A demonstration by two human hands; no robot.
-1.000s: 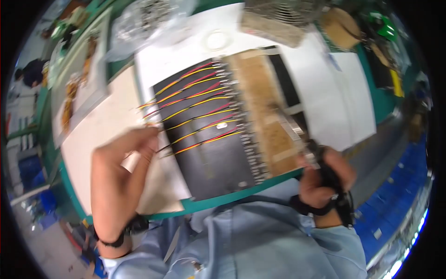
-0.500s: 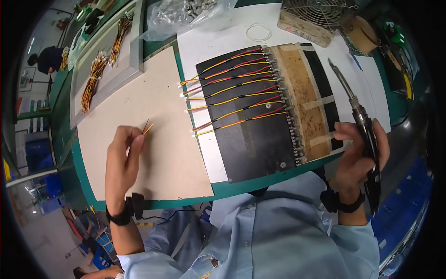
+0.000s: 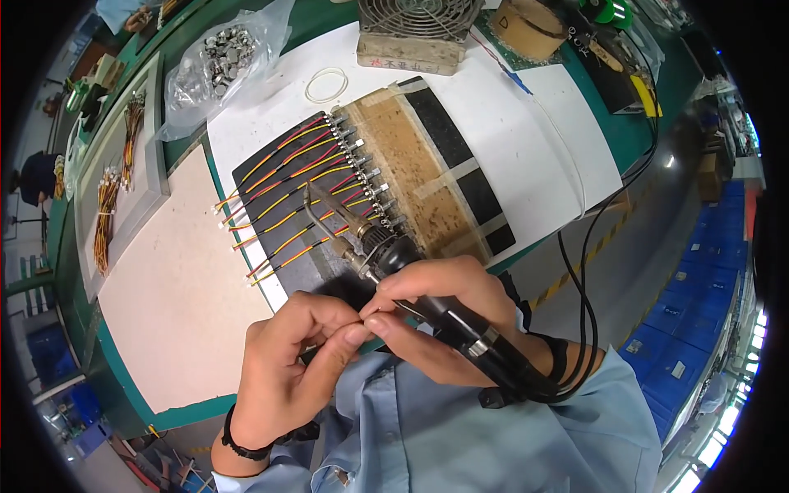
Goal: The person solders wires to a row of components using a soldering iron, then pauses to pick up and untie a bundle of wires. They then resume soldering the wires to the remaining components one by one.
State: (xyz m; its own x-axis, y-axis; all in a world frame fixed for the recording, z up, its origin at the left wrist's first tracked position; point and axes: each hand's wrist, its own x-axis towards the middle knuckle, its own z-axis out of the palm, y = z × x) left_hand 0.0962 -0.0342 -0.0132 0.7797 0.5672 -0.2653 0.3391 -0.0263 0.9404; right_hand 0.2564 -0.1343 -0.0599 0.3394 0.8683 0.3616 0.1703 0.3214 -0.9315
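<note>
My right hand [image 3: 452,316] is closed around a black soldering iron [image 3: 464,329], its metal tip pointing up and left over the wire rows. A thin bent metal tube [image 3: 320,222] runs beside the tip. My left hand [image 3: 288,361] is closed in a pinch, its fingertips meeting my right thumb and forefinger below the iron. The thin red and yellow wires seen in it earlier are now hidden by the fingers. Behind the iron, several red and yellow wire pairs [image 3: 283,215] lie across a black board [image 3: 255,168], joined to a row of small metal parts [image 3: 359,156].
A beige sheet [image 3: 177,312] covers the left of the green bench. A grey tray [image 3: 152,185] holds wire bundles [image 3: 105,218]. Behind are a bag of metal parts [image 3: 226,66], a pale ring [image 3: 326,85] and a fan guard [image 3: 419,16]. Black cables [image 3: 585,304] hang at right.
My hands have come together in front of the board, the left moving right and the right moving left with the soldering iron. The view has shifted, and the wire ends are now hidden.
</note>
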